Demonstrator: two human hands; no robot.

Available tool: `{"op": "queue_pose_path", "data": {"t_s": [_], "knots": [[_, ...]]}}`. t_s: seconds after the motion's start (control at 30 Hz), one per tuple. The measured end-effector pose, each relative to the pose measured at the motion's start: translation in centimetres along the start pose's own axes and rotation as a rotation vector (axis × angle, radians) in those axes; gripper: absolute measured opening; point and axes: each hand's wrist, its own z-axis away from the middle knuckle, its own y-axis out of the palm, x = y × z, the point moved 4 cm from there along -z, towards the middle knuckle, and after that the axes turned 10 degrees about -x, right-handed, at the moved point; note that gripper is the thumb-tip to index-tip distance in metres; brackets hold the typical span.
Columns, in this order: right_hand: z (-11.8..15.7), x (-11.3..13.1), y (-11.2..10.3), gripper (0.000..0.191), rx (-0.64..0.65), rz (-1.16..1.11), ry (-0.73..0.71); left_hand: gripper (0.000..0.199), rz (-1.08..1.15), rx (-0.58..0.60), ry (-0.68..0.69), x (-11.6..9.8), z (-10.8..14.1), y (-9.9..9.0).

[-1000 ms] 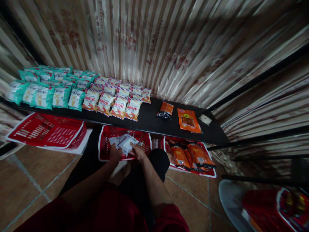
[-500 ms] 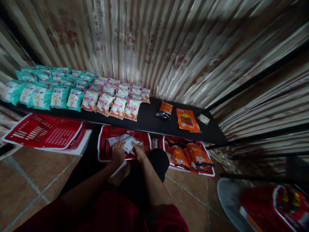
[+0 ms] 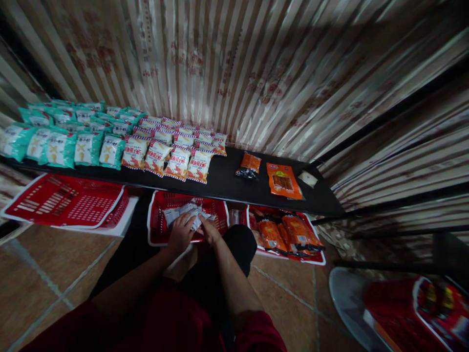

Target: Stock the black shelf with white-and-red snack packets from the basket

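Note:
Both my hands are over the front edge of a red basket (image 3: 157, 220) with a white rim, below the black shelf. Several small silvery-white packets (image 3: 186, 209) lie inside it. My left hand (image 3: 181, 233) rests with its fingers bent over the packets. My right hand (image 3: 210, 231) is closed on the right side of a white packet (image 3: 197, 221), its thumb on top. The two hands are close together, with the packet between their fingers.
On the black shelf (image 3: 227, 176) stand rows of teal bags (image 3: 60, 148) and striped shrimp-print bags (image 3: 199, 165). Two orange packs (image 3: 282, 181) lie to their right. Orange bags (image 3: 300, 232) fill a right basket; another red basket (image 3: 69, 200) is at left. A striped curtain (image 3: 220, 63) hangs behind.
The fingers of my left hand have shifted slightly to the right over the white packet. My right hand has barely moved. The view has shifted a little.

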Motion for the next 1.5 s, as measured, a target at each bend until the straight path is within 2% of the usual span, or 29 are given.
{"op": "queue_pose_path", "data": {"t_s": [0.43,0.57,0.63,0.73,0.83,0.9,1.0,1.23,1.37,1.5], "knots": [[0.0,0.1,0.5,0.029,0.045,0.045,-0.090,0.039,0.060,-0.007,-0.025,1.8,-0.4,0.4],[0.0,0.5,0.0,0.029,-0.008,0.173,-0.167,0.039,0.098,-0.016,-0.051,2.1,-0.8,0.4],[0.0,1.0,-0.6,0.027,-0.121,0.320,-0.264,0.038,0.127,-0.026,-0.070,2.2,-0.9,0.2],[0.4,2.1,-1.4,0.022,-0.310,0.495,-0.498,0.038,0.169,-0.028,-0.118,2.3,-1.2,-0.4],[1.0,3.0,-1.4,0.024,-0.383,0.551,-0.729,0.038,0.198,-0.016,-0.162,2.3,-1.6,-1.0],[1.5,3.4,-1.2,0.027,-0.374,0.582,-0.848,0.038,0.206,-0.001,-0.190,2.3,-1.9,-1.2],[2.2,3.7,-0.6,0.028,-0.275,0.640,-0.953,0.038,0.220,0.024,-0.226,2.3,-2.1,-1.4],[3.3,3.8,0.2,0.027,-0.060,0.643,-0.983,0.039,0.280,0.127,-0.232,1.3,-2.5,-1.6],[3.6,3.8,0.3,0.028,-0.049,0.667,-1.098,0.041,0.323,0.181,-0.205,0.3,-3.1,-2.2],[3.7,3.7,0.3,0.033,-0.099,0.813,-1.200,0.042,0.315,0.215,-0.214,-0.1,-3.5,-2.9]]}}
